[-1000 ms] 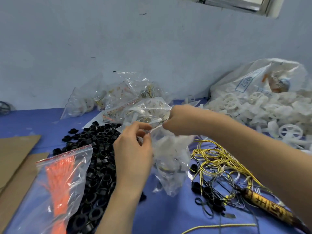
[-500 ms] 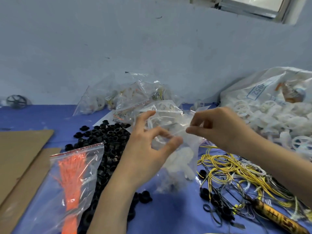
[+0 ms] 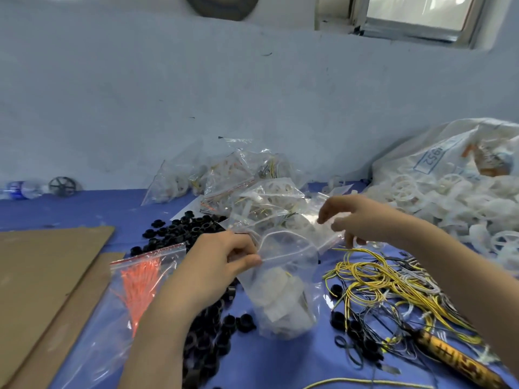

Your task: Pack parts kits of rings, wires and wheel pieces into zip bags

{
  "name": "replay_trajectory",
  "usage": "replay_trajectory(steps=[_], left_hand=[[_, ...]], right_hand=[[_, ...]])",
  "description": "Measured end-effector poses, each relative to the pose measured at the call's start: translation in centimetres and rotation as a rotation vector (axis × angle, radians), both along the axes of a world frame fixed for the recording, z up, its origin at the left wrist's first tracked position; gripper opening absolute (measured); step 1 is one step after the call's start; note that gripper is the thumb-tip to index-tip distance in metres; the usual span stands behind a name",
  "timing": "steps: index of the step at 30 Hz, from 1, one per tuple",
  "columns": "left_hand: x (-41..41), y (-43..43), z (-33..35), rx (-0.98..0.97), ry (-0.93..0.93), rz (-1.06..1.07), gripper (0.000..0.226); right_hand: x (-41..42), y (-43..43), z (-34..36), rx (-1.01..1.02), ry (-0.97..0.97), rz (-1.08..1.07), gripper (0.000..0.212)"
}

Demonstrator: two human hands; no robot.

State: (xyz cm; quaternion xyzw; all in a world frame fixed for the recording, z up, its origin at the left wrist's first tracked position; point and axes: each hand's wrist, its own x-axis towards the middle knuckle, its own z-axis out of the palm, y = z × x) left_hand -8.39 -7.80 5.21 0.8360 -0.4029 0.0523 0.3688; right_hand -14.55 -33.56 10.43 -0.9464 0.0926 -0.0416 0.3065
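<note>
A clear zip bag [image 3: 283, 290] with white wheel pieces inside hangs in front of me over the blue table. My left hand [image 3: 224, 259] pinches the left end of its zip strip. The bag's mouth gapes open. My right hand [image 3: 362, 220] hovers at the bag's right side with loosely bent fingers and holds nothing I can see. Black rings [image 3: 196, 228] lie heaped under my left arm. Yellow and black wires [image 3: 387, 279] sprawl to the right. Loose white wheel pieces [image 3: 438, 195] spill from a big sack at the far right.
A zip bag of orange ties [image 3: 137, 279] lies at the left beside cardboard sheets [image 3: 47, 265]. Several filled clear bags [image 3: 233, 175] pile up against the wall behind. A yellow-patterned stick [image 3: 455, 363] lies at the lower right. A black wheel [image 3: 63, 186] and a bottle [image 3: 19, 189] sit far left.
The bag's mouth has come open. My right hand let go of the zip strip and moved right. My left hand shifted down and left, still pinching the strip. The view tilted up.
</note>
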Motion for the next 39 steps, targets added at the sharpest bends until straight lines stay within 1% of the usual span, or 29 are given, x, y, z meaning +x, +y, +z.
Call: replay_trajectory(steps=[2, 3, 4, 5, 6, 7, 9, 10, 11, 12, 13, 14, 15, 16, 19, 22, 25, 28, 29, 30, 32, 33, 34, 36, 39], left_hand=[[-0.1, 0.5, 0.0, 0.036, 0.019, 0.002, 0.011], [-0.2, 0.6, -0.1, 0.062, 0.035, 0.000, 0.011], [-0.3, 0.6, -0.1, 0.084, 0.041, -0.007, 0.012], [-0.4, 0.5, -0.1, 0.098, 0.038, -0.020, 0.012], [-0.5, 0.5, 0.0, 0.103, 0.025, -0.040, 0.014], [-0.6, 0.5, 0.1, 0.110, 0.006, -0.059, 0.016], [-0.6, 0.9, 0.4, 0.147, -0.040, -0.080, 0.023], [-0.6, 1.2, 0.7, 0.165, -0.067, -0.076, 0.024], [-0.5, 1.5, 1.0, 0.163, -0.099, -0.065, 0.022], [-0.4, 1.8, 1.4, 0.130, -0.135, -0.049, 0.021], [-0.4, 2.1, 1.8, 0.066, -0.172, -0.037, 0.019], [-0.4, 2.3, 2.3, -0.006, -0.205, -0.037, 0.017], [-0.6, 2.2, 2.8, -0.053, -0.227, -0.051, 0.016], [-0.8, 2.1, 3.3, -0.061, -0.229, -0.076, 0.017], [-1.5, 1.8, 3.9, 0.034, -0.201, -0.143, 0.028], [-1.2, 1.8, 4.1, 0.062, -0.195, -0.132, 0.026], [-0.6, 1.8, 4.1, 0.030, -0.069, -0.139, 0.023], [0.2, 1.2, 4.0, 0.076, -0.006, -0.151, 0.027], [0.5, 1.0, 3.9, 0.099, 0.020, -0.139, 0.026], [0.9, 0.8, 3.9, 0.126, 0.043, -0.116, 0.023], [1.7, 0.4, 3.8, 0.168, 0.089, -0.068, 0.008], [2.1, 0.3, 3.7, 0.172, 0.110, -0.056, 0.006], [2.5, 0.2, 3.7, 0.173, 0.120, -0.047, 0.008], [3.2, -0.2, 3.7, 0.202, 0.086, -0.026, 0.010], [4.3, -1.1, 4.0, 0.286, -0.007, -0.004, 0.012]], right_hand=[[-1.1, 0.2, -0.5, 0.043, 0.096, 0.189, 0.061], [-1.4, 0.5, -0.9, 0.013, 0.140, 0.245, 0.069], [-1.5, 0.8, -1.4, -0.043, 0.148, 0.273, 0.068], [-1.5, 1.0, -2.1, -0.155, 0.131, 0.279, 0.057], [-1.4, 1.3, -2.7, -0.292, 0.095, 0.267, 0.044], [-1.3, 1.5, -3.0, -0.385, 0.046, 0.240, 0.030], [-1.6, 1.5, -2.7, -0.405, -0.016, 0.202, 0.012], [-1.9, 1.5, -2.3, -0.421, -0.061, 0.199, 0.008], [-2.2, 1.3, -1.6, -0.475, -0.147, 0.196, 0.007], [-2.6, 1.2, -0.8, -0.530, -0.273, 0.193, 0.007], [-2.9, 1.0, 0.0, -0.554, -0.407, 0.198, 0.006], [-3.3, 1.0, 0.8, -0.558, -0.501, 0.214, 0.006], [-3.7, 1.0, 1.4, -0.568, -0.526, 0.226, 0.006], [-4.0, 0.9, 2.0, -0.573, -0.506, 0.231, 0.007], [-5.1, 0.1, 2.6, -0.502, -0.421, 0.191, 0.010], [-5.9, -0.5, 2.3, -0.430, -0.350, 0.148, 0.012], [-6.1, -1.0, 1.9, -0.380, -0.249, 0.122, 0.010], [-5.7, -1.4, 1.4, -0.289, -0.212, 0.074, 0.011], [-5.4, -1.4, 1.1, -0.214, -0.217, 0.065, 0.011], [-5.3, -1.4, 0.7, -0.090, -0.236, 0.065, 0.013], [-5.3, -1.6, -0.1, 0.231, -0.279, 0.073, 0.019], [-5.3, -1.8, -0.5, 0.350, -0.285, 0.077, 0.020], [-5.2, -2.0, -0.9, 0.406, -0.288, 0.074, 0.021], [-5.0, -2.2, -1.5, 0.413, -0.307, 0.052, 0.025], [-4.6, -2.3, -1.9, 0.349, -0.351, -0.012, 0.028]])
